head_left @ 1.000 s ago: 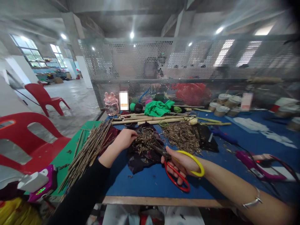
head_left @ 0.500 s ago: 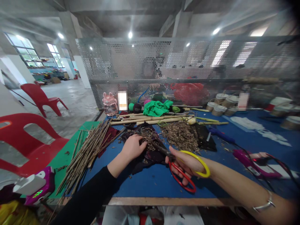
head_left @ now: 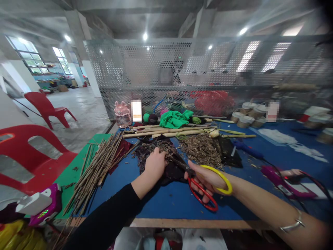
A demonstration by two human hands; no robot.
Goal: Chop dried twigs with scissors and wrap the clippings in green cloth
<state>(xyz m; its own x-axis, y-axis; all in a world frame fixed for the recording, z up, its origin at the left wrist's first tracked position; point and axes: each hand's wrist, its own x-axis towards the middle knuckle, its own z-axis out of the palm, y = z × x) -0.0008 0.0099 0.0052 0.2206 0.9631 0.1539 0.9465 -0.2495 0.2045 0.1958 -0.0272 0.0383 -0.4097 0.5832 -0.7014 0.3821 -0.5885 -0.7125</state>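
Note:
My right hand point(head_left: 205, 178) grips large scissors point(head_left: 205, 185) with one yellow and one red handle loop; the dark blades point left toward my left hand. My left hand point(head_left: 155, 164), in a black sleeve, is closed on a small clump of short brown cut stalks lying on a dark purple cloth point(head_left: 171, 170). Whatever it pinches sits right at the scissor tips. A bigger heap of cut stalk pieces point(head_left: 201, 149) lies just behind the scissors on black cloth.
A bundle of long thin brown sticks point(head_left: 99, 170) fans over the green mat at left. Bamboo poles point(head_left: 166, 132), green cloth point(head_left: 174, 118), a pink bottle point(head_left: 122, 114) and lidded tubs point(head_left: 246, 119) line the back. Purple tools point(head_left: 279, 178) lie right. Red chairs point(head_left: 31, 163) stand left.
My left hand slid right and nearer along the dark cloth, gathering stalks up to the scissor blades. The right hand with the scissors stayed almost in place.

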